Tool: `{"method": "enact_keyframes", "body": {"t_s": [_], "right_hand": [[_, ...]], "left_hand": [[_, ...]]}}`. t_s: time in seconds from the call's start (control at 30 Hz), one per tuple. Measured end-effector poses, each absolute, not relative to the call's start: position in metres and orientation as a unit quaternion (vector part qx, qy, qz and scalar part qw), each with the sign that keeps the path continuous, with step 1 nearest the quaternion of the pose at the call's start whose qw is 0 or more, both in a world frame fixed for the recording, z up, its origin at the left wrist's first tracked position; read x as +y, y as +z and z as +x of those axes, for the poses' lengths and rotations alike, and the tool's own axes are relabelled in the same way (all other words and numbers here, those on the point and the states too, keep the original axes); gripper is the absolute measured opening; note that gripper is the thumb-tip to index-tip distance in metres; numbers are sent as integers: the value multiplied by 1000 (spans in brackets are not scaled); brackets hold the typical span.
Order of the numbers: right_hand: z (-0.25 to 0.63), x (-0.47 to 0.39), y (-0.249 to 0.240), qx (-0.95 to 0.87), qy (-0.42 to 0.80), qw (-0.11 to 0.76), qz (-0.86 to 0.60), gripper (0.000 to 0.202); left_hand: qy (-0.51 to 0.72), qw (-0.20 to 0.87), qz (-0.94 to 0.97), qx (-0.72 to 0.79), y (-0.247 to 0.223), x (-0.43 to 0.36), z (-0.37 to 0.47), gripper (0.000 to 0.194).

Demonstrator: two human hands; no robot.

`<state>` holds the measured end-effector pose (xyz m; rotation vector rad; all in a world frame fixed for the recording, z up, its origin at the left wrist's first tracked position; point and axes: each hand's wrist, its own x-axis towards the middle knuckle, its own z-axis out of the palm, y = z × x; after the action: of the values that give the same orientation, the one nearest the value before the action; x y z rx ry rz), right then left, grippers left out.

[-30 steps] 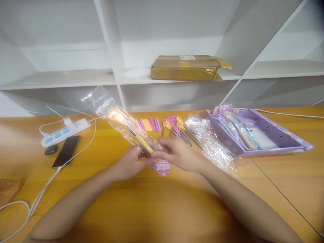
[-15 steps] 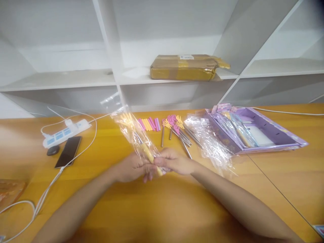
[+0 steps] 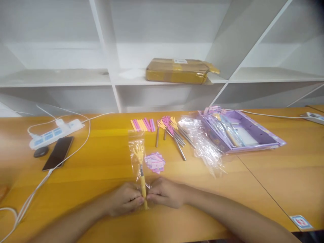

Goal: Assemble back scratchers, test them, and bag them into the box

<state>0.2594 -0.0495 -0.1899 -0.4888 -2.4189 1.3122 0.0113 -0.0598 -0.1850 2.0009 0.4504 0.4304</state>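
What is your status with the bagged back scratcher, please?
Left hand and right hand closed on clear plastic bag at handle end. Yellow back scratcher inside, claw end away. Printed cards close beside bag.

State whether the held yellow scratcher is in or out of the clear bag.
In: the clear bag shows around the yellow scratcher and beyond its claw. Whether the bag is sealed, I cannot tell.

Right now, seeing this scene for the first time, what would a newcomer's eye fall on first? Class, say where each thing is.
Probably the yellow back scratcher in a clear bag, held between the left hand and right hand near the front of the table. Next, perhaps, the open purple box to the right and the taped cardboard box on the shelf behind.
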Motion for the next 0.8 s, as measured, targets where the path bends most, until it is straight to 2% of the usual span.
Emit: {"method": "enact_keyframes", "body": {"t_s": [0.23, 0.4, 0.57, 0.8], "right_hand": [[257, -45, -202, -845, 471, 175, -183, 57], [258, -45, -200, -851, 465, 177, -166, 48], [259, -50, -192, -853, 440, 183, -214, 34], [254, -46, -200, -842, 457, 197, -209, 40]], "left_hand": [[126, 448, 863, 194, -174, -55, 9, 45], [111, 459, 861, 186, -171, -53, 5, 46], [114, 434, 874, 188, -168, -54, 6, 32], [144, 411, 864, 251, -181, -59, -1, 22]]}}
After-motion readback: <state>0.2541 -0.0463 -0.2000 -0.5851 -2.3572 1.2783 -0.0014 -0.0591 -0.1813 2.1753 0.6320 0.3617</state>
